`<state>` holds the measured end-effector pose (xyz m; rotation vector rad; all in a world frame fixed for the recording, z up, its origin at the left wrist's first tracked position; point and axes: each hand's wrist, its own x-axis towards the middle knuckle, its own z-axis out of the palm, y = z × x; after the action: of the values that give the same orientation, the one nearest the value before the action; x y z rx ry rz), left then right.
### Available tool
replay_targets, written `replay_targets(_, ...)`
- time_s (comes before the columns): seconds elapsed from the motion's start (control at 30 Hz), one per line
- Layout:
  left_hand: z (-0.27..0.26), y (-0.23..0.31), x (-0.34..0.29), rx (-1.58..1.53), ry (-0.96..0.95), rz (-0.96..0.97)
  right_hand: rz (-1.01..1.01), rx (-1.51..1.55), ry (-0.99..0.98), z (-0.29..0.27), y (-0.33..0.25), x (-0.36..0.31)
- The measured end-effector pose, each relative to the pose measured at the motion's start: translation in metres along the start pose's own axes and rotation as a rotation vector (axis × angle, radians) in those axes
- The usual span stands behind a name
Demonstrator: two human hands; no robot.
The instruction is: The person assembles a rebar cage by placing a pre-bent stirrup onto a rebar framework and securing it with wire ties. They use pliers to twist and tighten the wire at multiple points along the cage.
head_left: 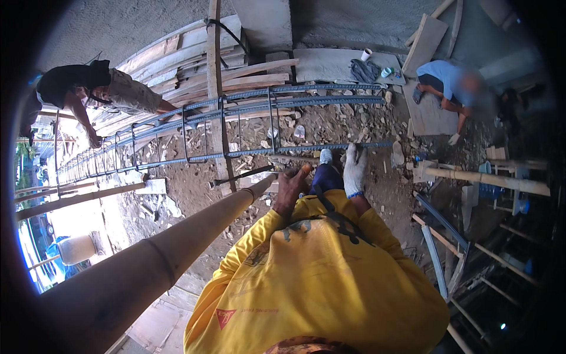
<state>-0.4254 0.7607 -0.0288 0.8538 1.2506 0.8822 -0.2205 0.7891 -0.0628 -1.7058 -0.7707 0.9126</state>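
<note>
My right hand (pixel 355 171), in a white knitted glove, is closed over the lower long ribbed steel bar (pixel 295 148) of a rebar cage, close to the bar's right end. My bare left hand (pixel 289 190) is just to the left and nearer to me, its fingers curled with the thumb upward. From it a dark bar-shaped tool (pixel 243 176) with a bent tip sticks out to the left; my fingers hide its grip end. Square stirrups (pixel 184 134) link the cage's long bars, which run off to the far left.
A thick bamboo pole (pixel 147 262) slants up close on my left. An upright timber (pixel 216 88) crosses the cage, with stacked planks (pixel 177 71) behind. One person (pixel 88 88) bends over the cage at left; another (pixel 445 88) crouches at right. Rubble covers the ground.
</note>
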Motion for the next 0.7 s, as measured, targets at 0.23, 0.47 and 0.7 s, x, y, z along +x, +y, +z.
replay_targets(0.23,0.022,-0.009,0.061,-0.146,0.176,-0.145,0.061,0.053,-0.064,-0.002,-0.013,0.011)
replay_targets(0.47,0.024,-0.007,0.058,-0.066,0.183,0.064,0.16,-0.06,-0.23,-0.02,-0.039,0.011)
replay_targets(0.7,-0.015,-0.017,0.009,0.132,0.336,0.275,-0.485,-0.407,-0.446,0.001,-0.09,-0.015)
